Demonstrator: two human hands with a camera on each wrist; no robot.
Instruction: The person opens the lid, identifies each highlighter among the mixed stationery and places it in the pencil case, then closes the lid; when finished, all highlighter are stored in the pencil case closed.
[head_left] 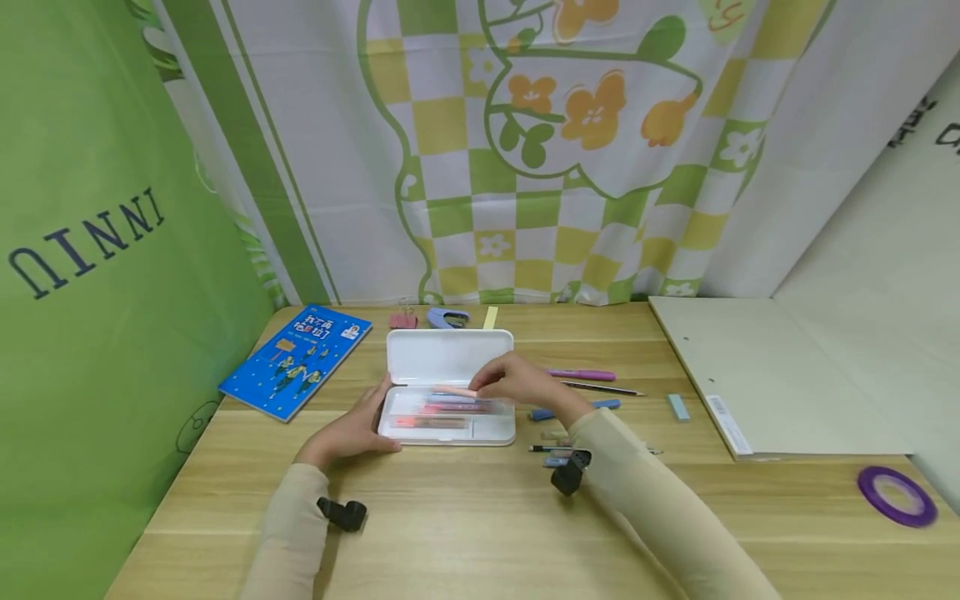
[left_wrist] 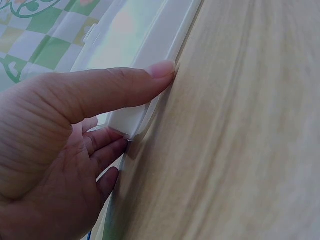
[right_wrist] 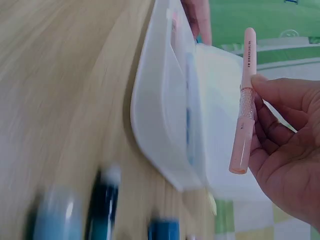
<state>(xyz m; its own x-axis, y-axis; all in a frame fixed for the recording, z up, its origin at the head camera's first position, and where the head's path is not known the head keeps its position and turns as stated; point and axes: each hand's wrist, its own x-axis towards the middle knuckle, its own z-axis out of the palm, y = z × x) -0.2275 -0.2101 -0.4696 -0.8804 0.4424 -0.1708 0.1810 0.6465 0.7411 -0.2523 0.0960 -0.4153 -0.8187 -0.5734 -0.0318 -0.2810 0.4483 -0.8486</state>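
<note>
A white pencil case [head_left: 448, 357] stands with its lid raised, and several pens and markers [head_left: 431, 422] lie inside. My left hand [head_left: 358, 429] grips the case's left end; in the left wrist view its thumb [left_wrist: 135, 86] lies along the front edge and the fingers reach round the corner. Above the case's tray, my right hand [head_left: 519, 383] pinches a pink pen [right_wrist: 245, 102] between thumb and fingers. The right wrist view shows this pen whole, with a clear textured section in its middle.
Right of the case lie a purple marker [head_left: 581, 375], a dark pencil [head_left: 603, 388], blue pens and a light blue eraser [head_left: 678, 407]. Behind it are a stapler [head_left: 447, 318] and a pink binder clip [head_left: 402, 320]. A blue book [head_left: 296, 362], a large board [head_left: 787, 375] and a purple tape roll [head_left: 870, 492] lie further out.
</note>
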